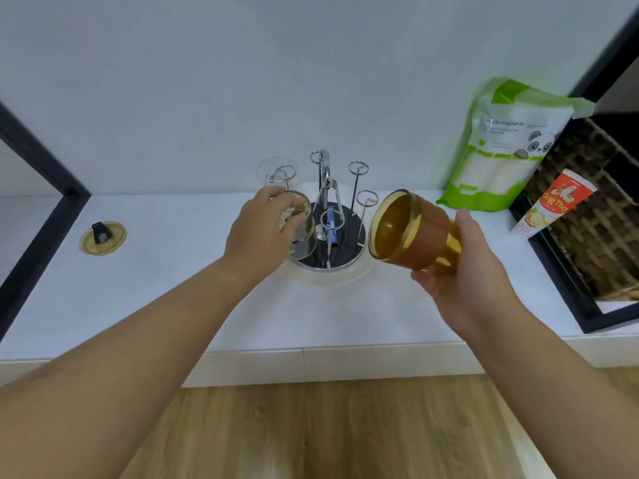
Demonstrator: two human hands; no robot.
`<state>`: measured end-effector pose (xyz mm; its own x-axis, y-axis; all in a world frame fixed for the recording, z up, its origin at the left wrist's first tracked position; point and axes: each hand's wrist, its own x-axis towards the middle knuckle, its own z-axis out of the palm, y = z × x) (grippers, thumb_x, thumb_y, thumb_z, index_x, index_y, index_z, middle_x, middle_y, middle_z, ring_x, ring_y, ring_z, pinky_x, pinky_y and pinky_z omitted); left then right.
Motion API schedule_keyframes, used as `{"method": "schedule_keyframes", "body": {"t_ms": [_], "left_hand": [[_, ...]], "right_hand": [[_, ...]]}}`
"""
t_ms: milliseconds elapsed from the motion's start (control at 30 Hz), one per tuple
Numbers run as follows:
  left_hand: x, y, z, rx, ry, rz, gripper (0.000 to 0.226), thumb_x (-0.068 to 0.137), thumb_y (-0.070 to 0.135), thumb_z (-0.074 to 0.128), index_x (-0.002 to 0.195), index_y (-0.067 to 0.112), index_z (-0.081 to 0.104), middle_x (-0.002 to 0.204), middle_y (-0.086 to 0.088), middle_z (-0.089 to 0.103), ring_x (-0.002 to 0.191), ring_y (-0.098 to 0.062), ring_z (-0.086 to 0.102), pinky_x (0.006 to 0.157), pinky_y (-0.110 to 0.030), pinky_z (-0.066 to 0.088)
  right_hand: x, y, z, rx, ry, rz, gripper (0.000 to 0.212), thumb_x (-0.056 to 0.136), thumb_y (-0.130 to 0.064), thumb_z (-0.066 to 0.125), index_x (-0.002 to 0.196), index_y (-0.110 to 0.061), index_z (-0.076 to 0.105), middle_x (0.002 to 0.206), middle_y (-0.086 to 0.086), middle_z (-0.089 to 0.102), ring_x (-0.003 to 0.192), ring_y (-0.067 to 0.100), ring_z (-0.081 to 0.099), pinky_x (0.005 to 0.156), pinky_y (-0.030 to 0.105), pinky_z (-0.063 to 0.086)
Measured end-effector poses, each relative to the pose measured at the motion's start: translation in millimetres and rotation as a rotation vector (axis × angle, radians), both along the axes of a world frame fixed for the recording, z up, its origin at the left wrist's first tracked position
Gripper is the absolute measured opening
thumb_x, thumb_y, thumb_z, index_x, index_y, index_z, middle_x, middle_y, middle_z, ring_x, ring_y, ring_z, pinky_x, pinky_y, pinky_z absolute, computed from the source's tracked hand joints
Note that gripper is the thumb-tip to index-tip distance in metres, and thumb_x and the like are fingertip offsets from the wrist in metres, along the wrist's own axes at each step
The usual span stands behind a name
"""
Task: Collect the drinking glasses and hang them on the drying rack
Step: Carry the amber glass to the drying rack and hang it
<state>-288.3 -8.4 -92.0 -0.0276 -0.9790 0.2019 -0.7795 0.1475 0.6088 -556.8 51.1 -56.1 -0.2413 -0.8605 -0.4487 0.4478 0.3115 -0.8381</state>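
Observation:
A chrome drying rack [358, 193] with several ring-topped prongs stands on a round dark base at the back of the white counter. One clear glass [276, 169] hangs upside down on its back left prong. My left hand [262, 229] is shut on a second clear glass [304, 233], held mouth-down over the rack's left side. To the right of the rack, my right hand [463, 271] grips an amber glass [408, 229], tilted with its mouth facing left toward the prongs.
A green and white pouch [501, 146] leans on the wall at right. A red and white tube [549, 205] rests against a black-framed wicker shelf [594, 216]. A round lid with a black knob [102, 236] lies at left. A black frame [38, 188] borders the left.

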Motion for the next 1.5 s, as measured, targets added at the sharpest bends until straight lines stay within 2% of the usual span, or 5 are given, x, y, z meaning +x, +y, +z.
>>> {"method": "schedule_keyframes", "body": {"t_ms": [267,433,533,767,1500], "left_hand": [[-16,14,-1,-0.025,-0.009,0.009,0.019,0.099,0.034,0.063,0.116,0.037,0.07,0.138,0.012,0.056,0.125,-0.021,0.052,0.092,-0.027,0.032],[-13,12,-3,-0.042,-0.038,0.024,0.021,0.101,0.034,0.059,0.12,0.033,0.069,0.14,0.009,0.057,0.129,-0.021,0.051,0.094,-0.027,0.034],[-8,10,-4,-0.052,-0.035,0.037,0.022,0.102,0.031,0.058,0.12,0.031,0.069,0.141,0.009,0.058,0.129,-0.02,0.052,0.094,-0.027,0.035],[1,3,-4,-0.035,-0.019,0.035,0.022,0.102,0.028,0.059,0.122,0.03,0.069,0.144,0.007,0.058,0.133,-0.022,0.052,0.096,-0.028,0.036],[6,-1,-5,-0.028,-0.056,0.038,0.025,0.104,0.031,0.058,0.126,0.032,0.069,0.155,0.0,0.051,0.139,-0.023,0.05,0.105,-0.036,0.041]], "right_hand": [[14,-18,22,-0.345,0.746,-0.005,0.034,0.091,-0.055,0.069,0.122,-0.041,0.065,0.118,-0.005,0.063,0.099,0.012,0.068,0.074,0.045,0.064],[27,-46,32,-0.503,1.13,0.161,0.057,0.084,-0.066,0.063,0.135,-0.043,0.058,0.114,-0.012,0.049,0.095,-0.015,0.051,0.078,0.004,0.039],[36,-55,27,-0.567,1.306,0.258,0.059,0.086,-0.065,0.065,0.138,-0.04,0.056,0.118,-0.012,0.046,0.092,-0.001,0.048,0.078,0.024,0.041],[58,-62,6,-0.652,1.499,0.406,0.062,0.089,-0.064,0.067,0.142,-0.034,0.056,0.127,-0.001,0.054,0.109,0.023,0.062,0.074,0.033,0.047],[91,-71,-25,-0.583,1.773,0.64,0.079,0.089,-0.058,0.073,0.155,-0.027,0.043,0.129,0.006,0.058,0.108,0.03,0.063,0.071,0.036,0.049]]}}
